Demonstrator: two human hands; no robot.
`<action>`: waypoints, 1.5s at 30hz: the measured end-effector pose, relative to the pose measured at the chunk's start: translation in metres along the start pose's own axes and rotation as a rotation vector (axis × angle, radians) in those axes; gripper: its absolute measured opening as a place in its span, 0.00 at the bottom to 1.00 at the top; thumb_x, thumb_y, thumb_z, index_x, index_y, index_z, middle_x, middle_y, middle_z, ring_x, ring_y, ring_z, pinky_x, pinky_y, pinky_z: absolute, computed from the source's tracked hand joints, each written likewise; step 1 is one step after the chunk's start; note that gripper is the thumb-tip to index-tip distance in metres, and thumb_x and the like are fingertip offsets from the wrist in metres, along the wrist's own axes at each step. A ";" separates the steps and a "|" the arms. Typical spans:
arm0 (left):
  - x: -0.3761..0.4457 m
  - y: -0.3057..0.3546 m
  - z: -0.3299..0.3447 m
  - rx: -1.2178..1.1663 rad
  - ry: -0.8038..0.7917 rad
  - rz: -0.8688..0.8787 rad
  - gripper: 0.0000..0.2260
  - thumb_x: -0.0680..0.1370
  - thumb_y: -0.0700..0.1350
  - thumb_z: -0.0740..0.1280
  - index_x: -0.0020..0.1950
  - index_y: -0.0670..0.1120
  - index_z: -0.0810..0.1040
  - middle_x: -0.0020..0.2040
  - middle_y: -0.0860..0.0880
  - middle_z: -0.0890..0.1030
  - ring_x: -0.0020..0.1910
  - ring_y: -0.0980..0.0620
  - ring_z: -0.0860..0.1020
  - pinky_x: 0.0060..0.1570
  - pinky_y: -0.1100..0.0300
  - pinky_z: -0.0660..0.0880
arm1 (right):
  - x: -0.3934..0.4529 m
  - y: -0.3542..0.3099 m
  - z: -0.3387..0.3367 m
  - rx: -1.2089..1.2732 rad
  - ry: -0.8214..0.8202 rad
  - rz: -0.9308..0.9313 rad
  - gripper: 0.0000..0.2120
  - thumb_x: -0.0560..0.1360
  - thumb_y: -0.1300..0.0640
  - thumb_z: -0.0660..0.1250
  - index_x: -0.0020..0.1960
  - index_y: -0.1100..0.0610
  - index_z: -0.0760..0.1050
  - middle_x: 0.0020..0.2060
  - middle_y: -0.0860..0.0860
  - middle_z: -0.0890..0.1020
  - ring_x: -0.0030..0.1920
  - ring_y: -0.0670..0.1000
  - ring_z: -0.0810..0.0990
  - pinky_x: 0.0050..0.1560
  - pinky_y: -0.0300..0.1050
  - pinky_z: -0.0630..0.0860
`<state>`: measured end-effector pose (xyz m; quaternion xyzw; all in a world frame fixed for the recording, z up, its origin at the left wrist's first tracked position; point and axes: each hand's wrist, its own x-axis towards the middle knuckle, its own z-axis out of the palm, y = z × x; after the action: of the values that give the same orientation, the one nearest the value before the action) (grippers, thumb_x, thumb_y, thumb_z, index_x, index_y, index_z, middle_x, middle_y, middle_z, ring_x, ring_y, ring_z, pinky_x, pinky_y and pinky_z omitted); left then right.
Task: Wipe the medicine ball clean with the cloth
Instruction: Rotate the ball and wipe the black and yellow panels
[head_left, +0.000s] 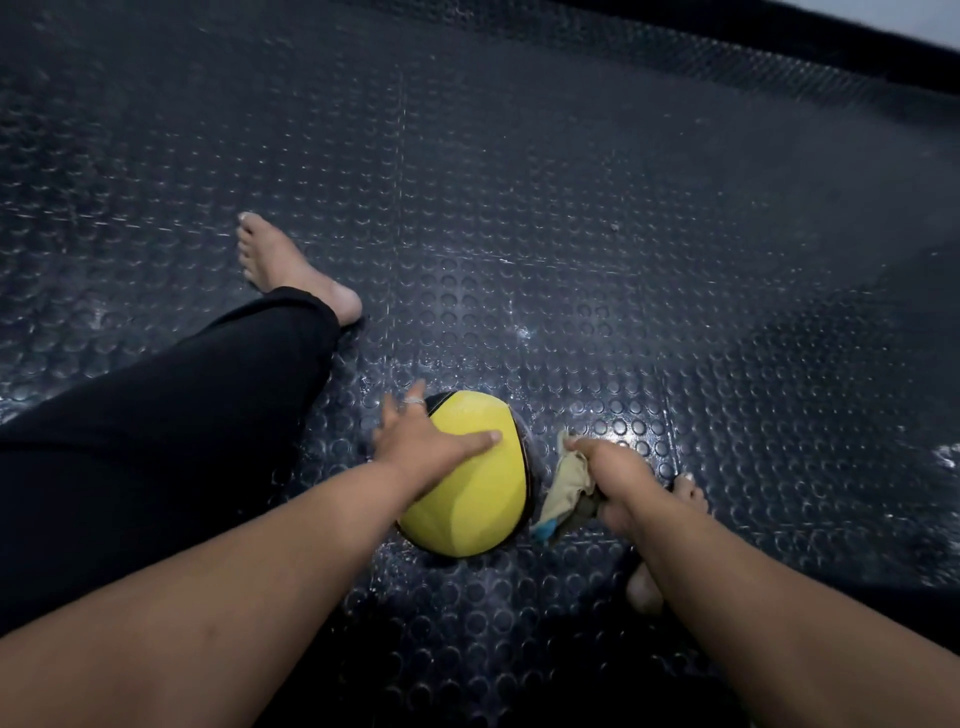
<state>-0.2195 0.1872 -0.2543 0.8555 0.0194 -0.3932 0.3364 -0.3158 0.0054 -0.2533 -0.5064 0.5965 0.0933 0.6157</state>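
— Head view first: where is the medicine ball (470, 499)?

— On the studded black floor (571, 234), between the person's two forearms. It is yellow with a dark band round its far side.

— And the left hand (421, 441)?

— Laid flat on top of the ball, fingers straight and spread, its grip wide and holding nothing. A ring shows on one finger.

— The right hand (608, 467)?

— Just right of the ball, its grip closed round a bunched beige cloth (569, 486). The cloth seems to touch the ball's right edge, though blur makes that unsure.

— Anything else near the ball?

— A black-trousered leg (171, 415) stretches out to its left, ending in a bare foot (291, 270) beyond it.
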 end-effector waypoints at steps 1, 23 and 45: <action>0.003 -0.001 -0.005 -0.055 0.025 -0.040 0.53 0.63 0.63 0.78 0.79 0.55 0.51 0.80 0.45 0.47 0.77 0.36 0.52 0.74 0.42 0.56 | -0.001 0.004 0.002 -0.008 -0.019 0.029 0.06 0.77 0.61 0.63 0.42 0.61 0.74 0.30 0.55 0.77 0.24 0.52 0.77 0.31 0.44 0.77; -0.008 -0.016 -0.013 0.082 0.003 0.023 0.52 0.62 0.53 0.83 0.75 0.51 0.52 0.75 0.43 0.52 0.73 0.38 0.62 0.71 0.44 0.64 | -0.013 -0.006 0.046 -0.748 -0.034 -0.272 0.10 0.66 0.57 0.72 0.41 0.59 0.72 0.37 0.56 0.79 0.39 0.55 0.78 0.37 0.44 0.73; 0.001 0.000 -0.004 0.237 -0.074 0.075 0.61 0.64 0.54 0.81 0.78 0.58 0.35 0.78 0.46 0.32 0.77 0.37 0.36 0.75 0.44 0.49 | -0.023 -0.012 0.074 -0.836 0.075 -0.948 0.09 0.78 0.61 0.63 0.54 0.61 0.79 0.46 0.50 0.74 0.49 0.50 0.73 0.48 0.33 0.64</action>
<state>-0.2160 0.1890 -0.2535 0.8743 -0.0716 -0.4111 0.2481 -0.2661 0.0655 -0.2447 -0.9163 0.2418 0.0177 0.3188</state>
